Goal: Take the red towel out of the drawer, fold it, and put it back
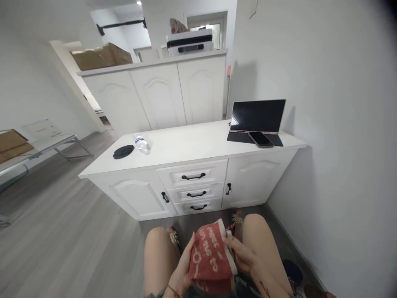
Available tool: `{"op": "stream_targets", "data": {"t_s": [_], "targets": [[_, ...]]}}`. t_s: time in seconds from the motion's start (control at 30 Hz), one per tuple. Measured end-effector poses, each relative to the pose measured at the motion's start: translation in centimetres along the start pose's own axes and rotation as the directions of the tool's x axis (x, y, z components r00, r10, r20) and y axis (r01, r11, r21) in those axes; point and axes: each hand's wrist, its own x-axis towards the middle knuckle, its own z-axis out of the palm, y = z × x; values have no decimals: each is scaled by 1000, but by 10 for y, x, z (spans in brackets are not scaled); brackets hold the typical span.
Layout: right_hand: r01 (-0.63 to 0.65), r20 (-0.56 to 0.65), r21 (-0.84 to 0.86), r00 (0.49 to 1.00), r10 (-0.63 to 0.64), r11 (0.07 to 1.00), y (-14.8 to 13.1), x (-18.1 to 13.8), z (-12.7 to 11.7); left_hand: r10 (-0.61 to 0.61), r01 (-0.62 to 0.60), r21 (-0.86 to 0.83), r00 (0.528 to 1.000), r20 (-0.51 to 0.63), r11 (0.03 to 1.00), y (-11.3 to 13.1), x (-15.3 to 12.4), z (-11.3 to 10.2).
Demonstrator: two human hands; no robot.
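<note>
I sit facing a low white cabinet (pixel 186 149) with my knees in view at the bottom. On my lap lies a folded red cloth (pixel 211 256) with white lettering. My left hand (pixel 182 269) grips its left edge, fingers curled round it. My right hand (pixel 242 254) holds its right edge, fingers pressed against the fabric. Both hands are closed on the cloth, between my knees.
On the cabinet top stand a tablet (pixel 257 116) on a dark mat, a phone (pixel 260 139), a lying water bottle (pixel 142 143) and a black round lid (pixel 123 151). Three drawers (pixel 194 177) face me. A wall is on the right, a folding table (pixel 37 145) far left.
</note>
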Motion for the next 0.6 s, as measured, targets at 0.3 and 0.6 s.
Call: {"op": "stream_targets", "data": {"t_s": [0.3,0.6], "targets": [[42,77,-33,996,-39,999,-6,-54,44,175,-206,-116,957,-231,972,-30,-67,11],[184,-6,-455,978,-210,871,-10,-41,39,306,-299,66,932,-193,952,-21,-85,30]]}}
